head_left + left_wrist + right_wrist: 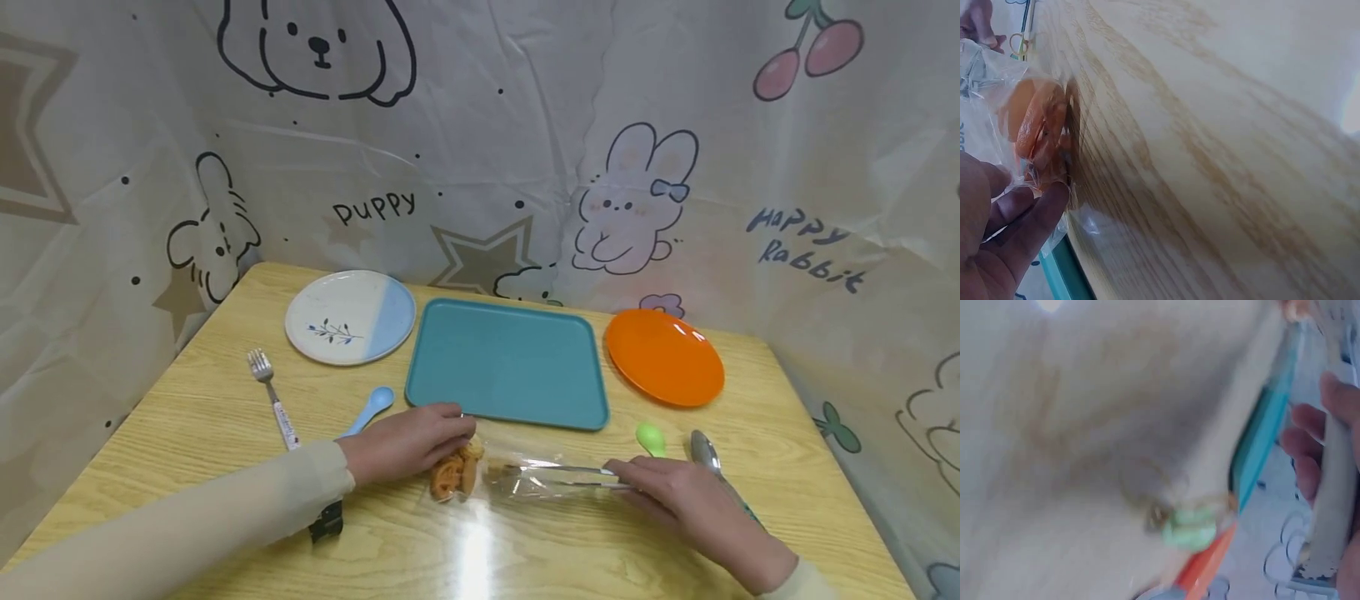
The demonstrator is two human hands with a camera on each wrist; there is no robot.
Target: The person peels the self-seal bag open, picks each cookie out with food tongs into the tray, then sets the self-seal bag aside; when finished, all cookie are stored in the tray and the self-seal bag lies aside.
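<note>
A clear plastic bag (528,475) lies on the table with several brown baked pieces (447,479) at its left end. My left hand (412,442) grips the bag around those pieces; in the left wrist view, its fingertips (1054,200) pinch the film beside a rounded brown piece (1041,122). From the right, my right hand (690,496) holds metal tongs (585,477), whose two arms reach into the bag. Whether the tongs' tips touch a piece cannot be told. In the right wrist view, fingers wrap the tongs' pale metal arm (1334,487).
Behind the hands lies a teal tray (510,362), between a white and blue plate (348,317) and an orange plate (663,358). A fork (273,396) and a blue spoon (371,408) lie left; a green spoon (651,437) and a metal spoon (708,458) lie right.
</note>
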